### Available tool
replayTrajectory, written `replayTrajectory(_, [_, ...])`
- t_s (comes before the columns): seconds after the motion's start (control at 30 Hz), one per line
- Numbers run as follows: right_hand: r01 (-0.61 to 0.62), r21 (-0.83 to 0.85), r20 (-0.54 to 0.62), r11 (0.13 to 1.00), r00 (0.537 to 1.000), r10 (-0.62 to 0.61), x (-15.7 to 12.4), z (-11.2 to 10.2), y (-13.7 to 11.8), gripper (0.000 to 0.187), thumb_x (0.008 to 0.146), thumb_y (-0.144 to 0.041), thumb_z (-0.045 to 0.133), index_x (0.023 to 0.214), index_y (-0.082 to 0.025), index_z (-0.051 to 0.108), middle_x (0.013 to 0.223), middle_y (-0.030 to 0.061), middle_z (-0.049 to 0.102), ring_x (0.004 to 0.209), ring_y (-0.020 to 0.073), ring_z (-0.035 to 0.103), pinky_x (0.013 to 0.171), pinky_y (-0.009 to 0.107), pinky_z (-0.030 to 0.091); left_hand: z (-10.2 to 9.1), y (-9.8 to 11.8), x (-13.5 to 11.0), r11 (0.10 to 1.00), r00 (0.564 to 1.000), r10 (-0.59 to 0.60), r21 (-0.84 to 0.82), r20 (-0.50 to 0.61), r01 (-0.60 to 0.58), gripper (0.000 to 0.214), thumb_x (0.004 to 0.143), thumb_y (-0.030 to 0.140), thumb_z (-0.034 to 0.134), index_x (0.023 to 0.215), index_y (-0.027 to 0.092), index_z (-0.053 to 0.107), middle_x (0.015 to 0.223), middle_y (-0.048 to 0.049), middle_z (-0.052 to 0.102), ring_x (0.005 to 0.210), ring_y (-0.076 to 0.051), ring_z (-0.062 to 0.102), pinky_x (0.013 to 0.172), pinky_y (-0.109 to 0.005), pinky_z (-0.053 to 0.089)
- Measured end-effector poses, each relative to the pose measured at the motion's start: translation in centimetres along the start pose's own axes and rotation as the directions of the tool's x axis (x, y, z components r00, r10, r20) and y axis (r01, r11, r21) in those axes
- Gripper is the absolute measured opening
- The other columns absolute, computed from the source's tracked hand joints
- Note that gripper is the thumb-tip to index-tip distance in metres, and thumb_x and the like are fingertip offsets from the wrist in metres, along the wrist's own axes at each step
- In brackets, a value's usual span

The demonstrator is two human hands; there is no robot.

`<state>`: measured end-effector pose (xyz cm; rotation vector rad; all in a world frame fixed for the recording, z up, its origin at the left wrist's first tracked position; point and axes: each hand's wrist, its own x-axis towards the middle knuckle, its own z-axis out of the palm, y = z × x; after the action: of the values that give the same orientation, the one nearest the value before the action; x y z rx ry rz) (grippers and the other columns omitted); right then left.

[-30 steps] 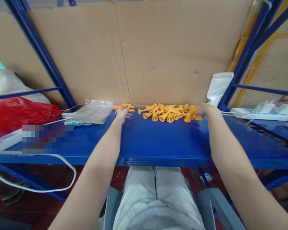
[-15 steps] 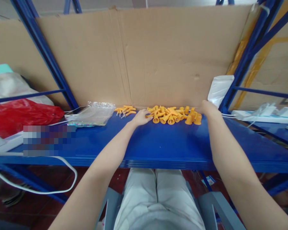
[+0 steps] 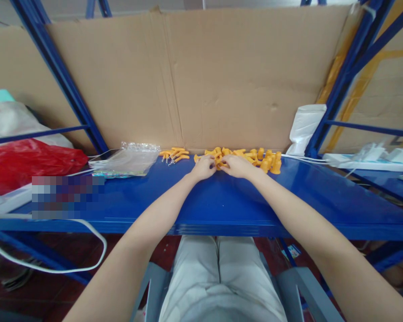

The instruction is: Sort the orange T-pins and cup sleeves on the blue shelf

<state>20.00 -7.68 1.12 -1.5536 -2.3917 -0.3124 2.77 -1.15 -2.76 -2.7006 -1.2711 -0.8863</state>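
A pile of several orange plastic funnel-shaped parts [image 3: 260, 158] lies along the back of the blue shelf [image 3: 221, 201], against the cardboard wall. My left hand [image 3: 203, 168] and my right hand [image 3: 237, 166] meet at the pile's left end. Their fingers are curled around small orange parts [image 3: 219, 164] held between them, and the fingertips are partly hidden. A smaller group of orange pieces with little springs [image 3: 174, 154] lies to the left of my left hand, apart from it.
Clear plastic bags [image 3: 129, 158] lie left of the small group. Further left is a red bag [image 3: 27, 161]. A white bag [image 3: 304, 127] leans on the blue upright at right, beside a power strip [image 3: 366, 161]. A white cable [image 3: 53, 264] hangs below the shelf.
My left hand has moved right from the small group to the pile. My right hand has come left from the pile's right end, so the two hands now touch.
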Motion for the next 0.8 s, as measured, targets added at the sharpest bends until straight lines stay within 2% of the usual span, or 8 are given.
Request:
replayTrajectory(0.13, [0.046, 0.032, -0.075, 0.998, 0.996, -0.044, 0.2, 1.3, 0.4, 0.030, 0.100, -0.030, 0.049, 0.120, -0.016, 0.067, 0.118, 0.0140, 0.072, 0.112, 0.0282, 0.066, 0.094, 0.042, 0.049, 0.4, -0.3, 0.5, 0.994, 0.996, 0.039, -0.102, -0.085, -0.048, 0.013, 0.079, 0.020, 0.065, 0.067, 0.019, 0.069, 0.118, -0.0104, 0.072, 0.114, -0.027, 0.065, 0.106, -0.050, 0.046])
replayTrajectory(0.23, [0.044, 0.025, -0.069, 0.999, 0.997, -0.043, 0.1, 1.3, 0.6, 0.033, 0.098, -0.035, 0.054, 0.122, -0.016, 0.066, 0.119, 0.0147, 0.071, 0.114, 0.0301, 0.064, 0.095, 0.043, 0.048, 0.5, -0.7, 0.7, 0.980, 0.993, 0.048, -0.186, -0.106, -0.068, 0.013, 0.078, 0.019, 0.066, 0.065, 0.019, 0.068, 0.115, -0.0101, 0.073, 0.112, -0.026, 0.066, 0.108, -0.048, 0.045])
replayTrajectory(0.37, [-0.015, -0.028, -0.061, 0.999, 0.998, 0.014, 0.0, 1.6, -0.1, 0.041, 0.094, -0.041, 0.060, 0.125, -0.015, 0.064, 0.122, 0.0174, 0.070, 0.118, 0.0339, 0.062, 0.098, 0.047, 0.045, 0.5, -1.1, 0.8, 0.972, 0.991, 0.050, -0.222, -0.127, -0.078, 0.010, 0.076, 0.018, 0.068, 0.066, 0.020, 0.068, 0.118, -0.0088, 0.073, 0.116, -0.026, 0.065, 0.113, -0.050, 0.040])
replayTrajectory(0.57, [-0.112, -0.106, -0.084, 0.988, 0.991, 0.104, 0.1, 2.0, -1.3, 0.040, 0.099, -0.035, 0.046, 0.124, -0.008, 0.063, 0.117, 0.0239, 0.071, 0.117, 0.0358, 0.063, 0.102, 0.050, 0.039, 0.6, -1.2, 0.9, 0.960, 0.988, 0.089, -0.252, -0.129, -0.119, 0.009, 0.077, 0.023, 0.071, 0.069, 0.020, 0.071, 0.120, -0.0088, 0.072, 0.117, -0.026, 0.065, 0.114, -0.050, 0.040])
replayTrajectory(0.7, [-0.112, -0.110, -0.099, 0.988, 0.990, 0.101, 0.1, 1.7, -1.1, 0.038, 0.097, -0.030, 0.046, 0.122, -0.006, 0.062, 0.115, 0.0254, 0.071, 0.114, 0.0367, 0.064, 0.099, 0.048, 0.038, 0.7, -1.6, 1.2, 0.953, 0.991, 0.037, -0.294, -0.130, -0.074, 0.008, 0.078, 0.027, 0.073, 0.075, 0.021, 0.075, 0.121, -0.0094, 0.072, 0.119, -0.028, 0.064, 0.113, -0.048, 0.041])
replayTrajectory(0.8, [-0.094, -0.095, -0.141, 0.991, 0.987, 0.080, 0.2, 1.5, -0.3, 0.037, 0.096, -0.029, 0.046, 0.122, -0.008, 0.061, 0.116, 0.0249, 0.071, 0.113, 0.0370, 0.064, 0.096, 0.048, 0.038, 0.8, -2.1, 1.5, 0.932, 0.988, -0.080, -0.360, -0.135, 0.027, 0.013, 0.080, 0.029, 0.073, 0.090, 0.022, 0.076, 0.120, -0.0091, 0.073, 0.123, -0.028, 0.062, 0.114, -0.047, 0.040])
